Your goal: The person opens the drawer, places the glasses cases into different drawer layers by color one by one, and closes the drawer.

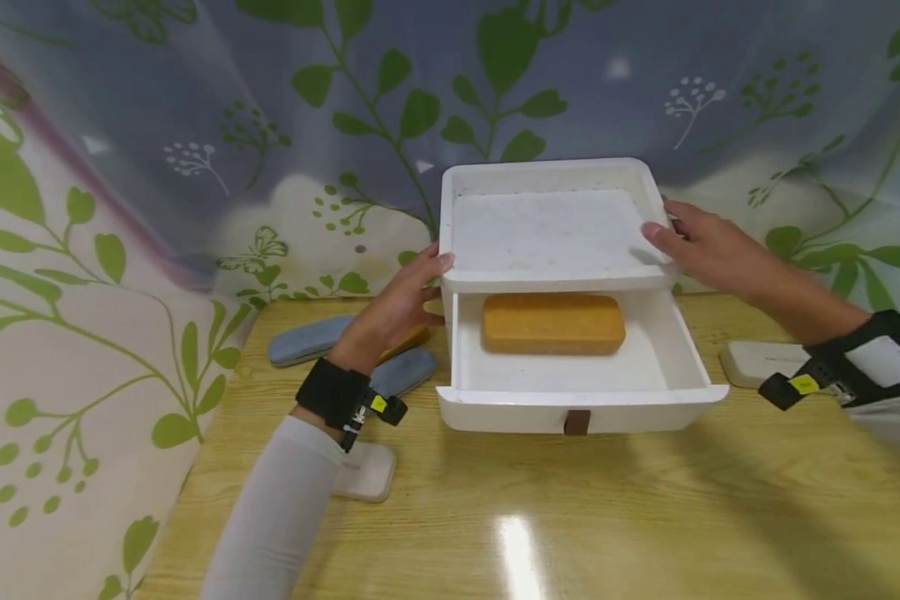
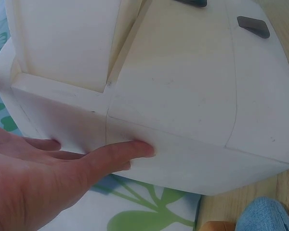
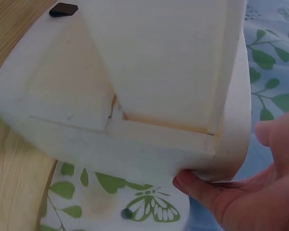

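A white drawer box [image 1: 558, 281] with a shallow recessed top stands on the wooden table, against the patterned cloth. Its drawer [image 1: 495, 414] is pulled out toward me, with a brown tab [image 1: 577, 422] on the front. Inside the drawer, near the back, lies a tan oblong case [image 1: 553, 325]. My left hand [image 1: 397, 312] holds the box's left side, thumb at the upper front corner and fingers along the wall. On the other side my right hand [image 1: 723, 254] grips the right edge, thumb over the rim. White box surfaces and hand fingers fill both wrist views.
Left of the box lie two blue cases [image 1: 307, 340] [image 1: 403, 371] and a partly hidden orange-brown case [image 1: 412, 337]. A pale case [image 1: 371, 477] lies below the left wrist, another pale case [image 1: 750, 362] by the right wrist. The patterned cloth [image 1: 330, 192] rises behind.
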`<state>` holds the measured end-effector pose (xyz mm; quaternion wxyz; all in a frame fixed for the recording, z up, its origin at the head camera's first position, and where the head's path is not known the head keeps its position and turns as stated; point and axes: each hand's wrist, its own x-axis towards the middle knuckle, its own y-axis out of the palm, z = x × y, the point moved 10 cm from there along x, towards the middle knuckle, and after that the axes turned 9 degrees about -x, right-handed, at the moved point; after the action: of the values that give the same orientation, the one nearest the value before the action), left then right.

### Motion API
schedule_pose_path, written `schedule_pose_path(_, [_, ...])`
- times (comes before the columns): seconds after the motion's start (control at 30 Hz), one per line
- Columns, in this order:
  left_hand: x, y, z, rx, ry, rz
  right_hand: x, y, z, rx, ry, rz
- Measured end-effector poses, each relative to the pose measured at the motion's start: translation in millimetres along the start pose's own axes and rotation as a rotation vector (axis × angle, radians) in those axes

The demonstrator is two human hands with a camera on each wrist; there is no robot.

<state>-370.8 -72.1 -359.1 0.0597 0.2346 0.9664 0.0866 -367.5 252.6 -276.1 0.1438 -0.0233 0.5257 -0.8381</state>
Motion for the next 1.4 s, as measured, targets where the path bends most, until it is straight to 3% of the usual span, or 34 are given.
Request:
schedule_pose_path(0.23, [-0.8,-0.2,-0.2,0.016,0.005,0.0,2.5,9,-14,0.147,0.016,0.022])
schedule_pose_path(0.67, [1.9,2.4,1.7,0.047,0.01,0.017,2.4,25,-36,0.255,-0.028,0.076])
schedule_pose_path(0.87, [0.8,4.6,-0.1,0.042,0.017,0.023,2.5,30,-36,0.348,-0.079,0.069])
schedule_pose_path(1.13, [-2.1,2.8,-3.4,0.036,0.047,-0.003,2.8,29,-27,0.368,-0.122,0.02])
schedule_pose_path(1.4, [-13.1,-6.9,-2.7,0.195,0.029,-0.058,4.3,36,-31,0.357,-0.117,0.028])
